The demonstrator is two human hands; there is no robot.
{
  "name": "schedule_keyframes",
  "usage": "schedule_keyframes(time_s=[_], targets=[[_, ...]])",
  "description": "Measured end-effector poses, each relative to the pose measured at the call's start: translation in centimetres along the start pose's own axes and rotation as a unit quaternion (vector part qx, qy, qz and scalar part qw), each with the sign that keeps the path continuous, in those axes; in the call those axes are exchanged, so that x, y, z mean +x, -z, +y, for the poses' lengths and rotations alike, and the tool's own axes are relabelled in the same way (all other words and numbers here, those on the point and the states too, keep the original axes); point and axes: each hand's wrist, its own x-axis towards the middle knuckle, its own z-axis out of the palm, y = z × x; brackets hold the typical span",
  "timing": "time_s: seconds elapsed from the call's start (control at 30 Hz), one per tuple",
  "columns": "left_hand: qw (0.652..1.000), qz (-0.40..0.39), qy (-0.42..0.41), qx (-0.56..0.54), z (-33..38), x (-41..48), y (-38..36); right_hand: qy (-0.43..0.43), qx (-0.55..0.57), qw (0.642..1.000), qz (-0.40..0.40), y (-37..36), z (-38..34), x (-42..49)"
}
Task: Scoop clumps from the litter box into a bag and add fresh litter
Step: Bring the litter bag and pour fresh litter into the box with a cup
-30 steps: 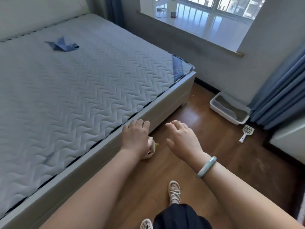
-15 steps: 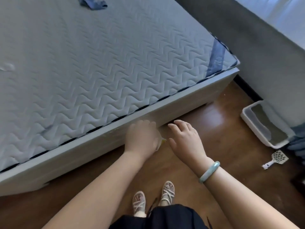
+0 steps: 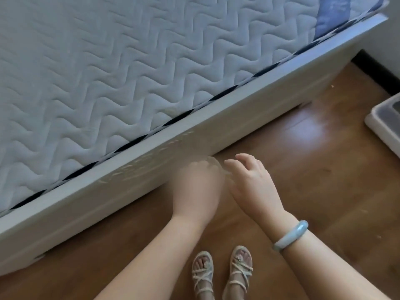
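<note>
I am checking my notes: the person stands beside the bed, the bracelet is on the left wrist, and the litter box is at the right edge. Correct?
Not quite. The head view shows the bracelet on the right wrist; the rest stands.

Wood floor (image 3: 324, 191): bed frame (image 3: 194, 135), litter box (image 3: 381, 124), sandalled feet (image 3: 223, 276).

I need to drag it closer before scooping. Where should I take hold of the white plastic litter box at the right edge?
Grip the white plastic litter box by its raised near rim, coming from its bed-facing side; only that corner shows, and the rim offers a lip.
</note>
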Motion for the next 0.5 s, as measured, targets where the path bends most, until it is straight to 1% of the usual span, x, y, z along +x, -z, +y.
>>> schedule_keyframes(time_s=[0.27,0.5], targets=[[0.999,-0.035,0.036,0.004,-3.2,1.2,-17.6,-0.026,0.009,0.998,-0.057,-14.6,8.5,1.2],[0.997,-0.059,0.046,0.025,-5.9,2.6,-29.4,-0.04,-0.029,0.992,-0.116,-24.9,14.3,3.1]])
